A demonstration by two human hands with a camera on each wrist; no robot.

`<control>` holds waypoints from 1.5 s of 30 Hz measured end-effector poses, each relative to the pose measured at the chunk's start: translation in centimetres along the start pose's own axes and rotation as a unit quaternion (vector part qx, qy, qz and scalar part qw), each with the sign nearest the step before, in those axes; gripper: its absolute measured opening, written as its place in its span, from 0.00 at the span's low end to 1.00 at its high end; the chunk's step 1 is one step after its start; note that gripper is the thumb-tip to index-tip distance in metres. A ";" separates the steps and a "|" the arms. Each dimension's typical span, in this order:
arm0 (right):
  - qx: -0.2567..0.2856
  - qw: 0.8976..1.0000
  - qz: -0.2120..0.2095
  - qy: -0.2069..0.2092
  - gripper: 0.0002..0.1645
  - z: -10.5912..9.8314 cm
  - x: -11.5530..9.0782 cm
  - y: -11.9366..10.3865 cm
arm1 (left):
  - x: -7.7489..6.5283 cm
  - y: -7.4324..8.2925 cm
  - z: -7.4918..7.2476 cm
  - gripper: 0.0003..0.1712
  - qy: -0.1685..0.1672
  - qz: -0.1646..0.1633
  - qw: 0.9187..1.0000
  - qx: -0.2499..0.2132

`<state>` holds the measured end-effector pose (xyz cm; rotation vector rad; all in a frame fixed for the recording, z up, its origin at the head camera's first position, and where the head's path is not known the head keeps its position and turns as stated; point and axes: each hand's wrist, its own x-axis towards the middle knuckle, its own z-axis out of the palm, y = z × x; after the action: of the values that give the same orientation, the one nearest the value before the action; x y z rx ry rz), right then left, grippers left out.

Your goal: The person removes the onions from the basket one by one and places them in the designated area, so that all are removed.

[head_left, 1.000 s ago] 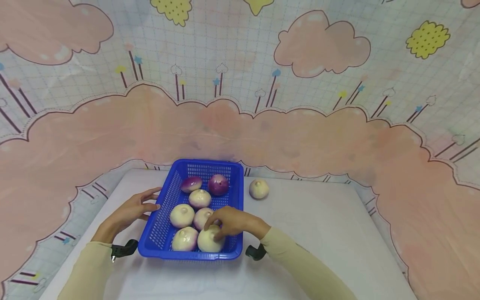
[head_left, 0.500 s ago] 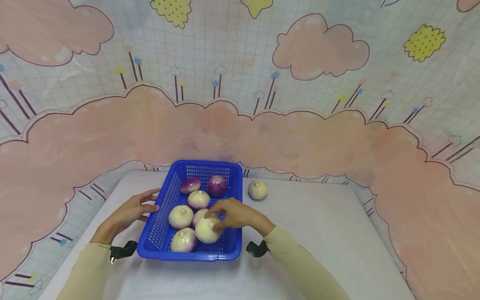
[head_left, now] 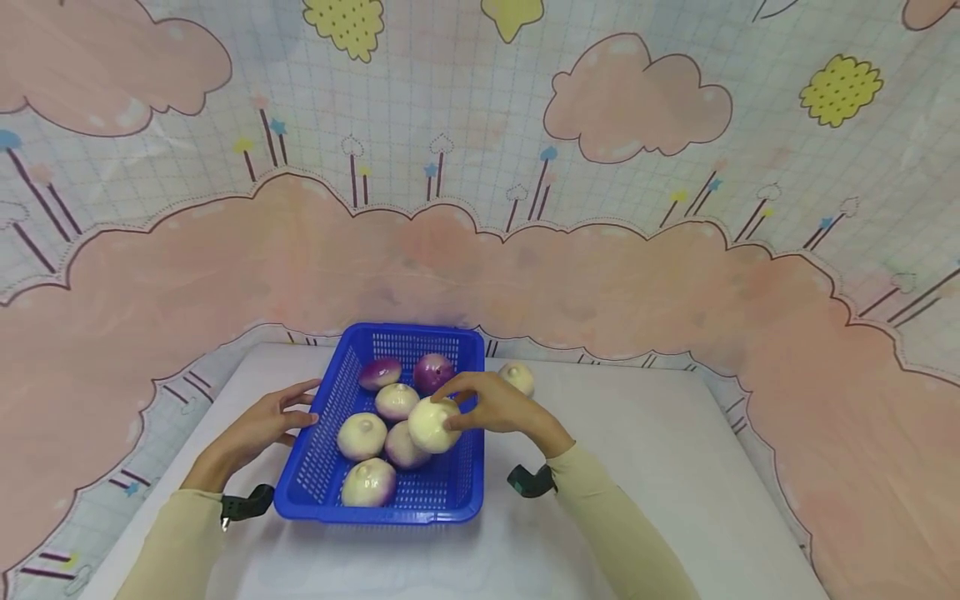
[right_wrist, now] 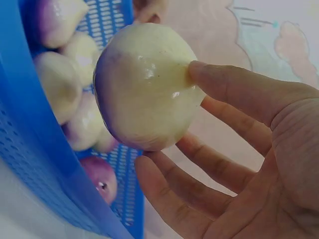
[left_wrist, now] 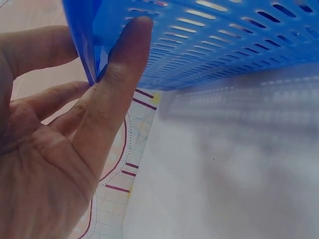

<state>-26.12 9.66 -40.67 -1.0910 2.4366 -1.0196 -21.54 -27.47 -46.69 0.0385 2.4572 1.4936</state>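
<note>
A white and purple turnip (head_left: pixel 435 423) is pinched in my right hand (head_left: pixel 498 404), raised above the right side of a blue perforated basket (head_left: pixel 375 517). In the right wrist view, the thumb presses one side of this glossy turnip (right_wrist: pixel 147 87) and fingertips support the other. My left hand (head_left: pixel 258 417) touches the basket's left rim with extended fingers. Its thumb (left_wrist: pixel 127 64) lies along the outer wall in the left wrist view. Several more turnips sit inside, such as one (head_left: pixel 369 483) near the front and a purple-topped one (head_left: pixel 433 372) at the back.
One more turnip (head_left: pixel 517 377) sits outside the basket on the white table (head_left: pixel 637 467), partly hidden behind my right hand. A cloth backdrop (head_left: pixel 600 283) with printed clouds rises behind the table. Dark devices are strapped at both wrists.
My right hand has lifted the turnip from the basket's front right corner and moved it up and to the right. The left hand has stayed at the rim.
</note>
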 end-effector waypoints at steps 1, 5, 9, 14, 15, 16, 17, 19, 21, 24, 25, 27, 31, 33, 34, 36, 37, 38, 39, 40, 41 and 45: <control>-0.002 1.000 0.003 0.007 0.22 -0.3 -0.2 0.0 | 0.0 0.0 0.0 0.44 0.001 0.000 1.000 0.000; -0.013 0.999 0.007 0.031 0.22 -1.5 -0.8 0.3 | 0.3 0.0 0.1 0.43 0.012 -0.004 1.000 0.005; 0.003 0.999 0.017 0.050 0.22 -2.8 -1.5 0.8 | 0.6 0.2 0.3 0.42 0.018 -0.003 1.000 0.009; 0.033 0.997 0.025 0.064 0.22 -4.2 -2.4 1.4 | 1.0 0.6 0.3 0.42 0.016 0.002 1.000 0.006; 0.039 0.997 0.027 0.066 0.22 -4.5 -2.6 1.5 | 1.1 0.6 0.3 0.42 0.016 0.004 1.000 0.006; 0.041 0.996 0.032 0.070 0.22 -4.7 -2.8 1.6 | 1.3 0.6 0.3 0.41 0.016 0.004 1.000 0.006; 0.043 0.996 0.034 0.075 0.23 -5.0 -3.0 1.7 | 1.4 0.6 0.2 0.41 0.015 0.007 1.000 0.006; 0.045 0.994 0.043 0.086 0.24 -5.4 -3.4 2.0 | 1.6 0.6 0.2 0.41 0.014 0.012 1.000 0.006; 0.045 0.993 0.048 0.097 0.25 -5.9 -3.8 2.3 | 1.9 0.6 0.1 0.41 0.012 0.017 1.000 0.002; 0.037 0.992 0.050 0.111 0.26 -6.5 -4.5 3.0 | 2.3 0.5 0.0 0.41 0.012 0.017 1.000 0.000; 0.037 0.992 0.050 0.114 0.26 -6.6 -4.7 3.3 | 2.4 0.5 -0.1 0.41 0.011 0.020 1.000 0.003; 0.037 0.991 0.051 0.121 0.26 -7.0 -5.1 3.9 | 2.6 0.5 -0.1 0.40 0.014 0.018 1.000 0.004; 0.037 0.988 0.063 0.134 0.26 -7.7 -6.0 5.0 | 2.9 0.6 -0.1 0.40 0.016 0.027 1.000 0.001; 0.036 0.987 0.071 0.139 0.26 -7.9 -6.4 5.4 | 2.9 0.6 0.0 0.40 0.018 0.028 0.999 0.000; 0.035 0.987 0.074 0.140 0.26 -8.1 -6.7 5.7 | 2.8 0.6 0.0 0.40 0.020 0.028 0.999 0.000; 0.038 0.985 0.080 0.145 0.26 -8.3 -7.2 6.2 | 2.8 0.6 0.1 0.40 0.022 0.025 0.999 0.004; 0.040 0.985 0.082 0.149 0.26 -8.4 -7.4 6.4 | 2.7 0.6 0.2 0.40 0.023 0.023 0.999 0.006; 0.040 0.984 0.085 0.152 0.26 -8.6 -7.7 6.7 | 2.7 0.6 0.3 0.40 0.024 0.021 0.999 0.007; 0.040 0.983 0.089 0.156 0.26 -8.7 -7.9 7.1 | 2.6 0.6 0.3 0.40 0.025 0.019 0.999 0.008; 0.041 0.982 0.093 0.160 0.26 -8.8 -8.1 7.4 | 2.6 0.7 0.3 0.40 0.025 0.017 1.000 0.008; 0.042 0.981 0.098 0.164 0.26 -8.9 -8.3 7.8 | 2.6 0.7 0.3 0.41 0.025 0.015 1.000 0.009; 0.053 0.976 0.120 0.173 0.26 -9.0 -8.7 9.2 | 2.5 0.6 0.4 0.41 0.023 0.011 1.000 0.008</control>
<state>-29.72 24.77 -40.95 -0.6039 2.6577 -1.3282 -23.92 -26.47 -46.81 0.0344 2.5127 1.5004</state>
